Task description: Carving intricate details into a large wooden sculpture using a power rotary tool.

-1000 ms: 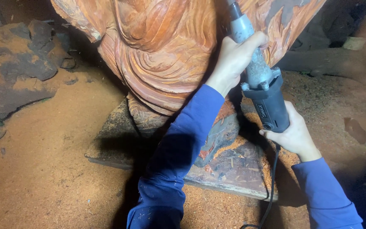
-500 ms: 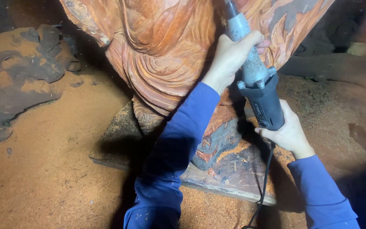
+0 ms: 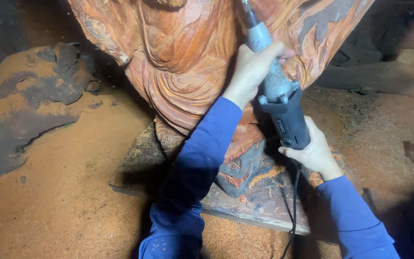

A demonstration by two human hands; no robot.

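Directly ahead of me, the grinder runs up and slightly left, its tip buried in the carving. My left hand, nearer the tip, is wrapped round the metal neck; my right hand is closed on the black rear. Since the earlier frame, the tool looks slightly lower.

Over the last second the die grinder has slid up the carved wooden statue, its nose now nearer the top edge of the view. The left hand has climbed with it along the silver neck, and the right hand on the black body has followed upward.
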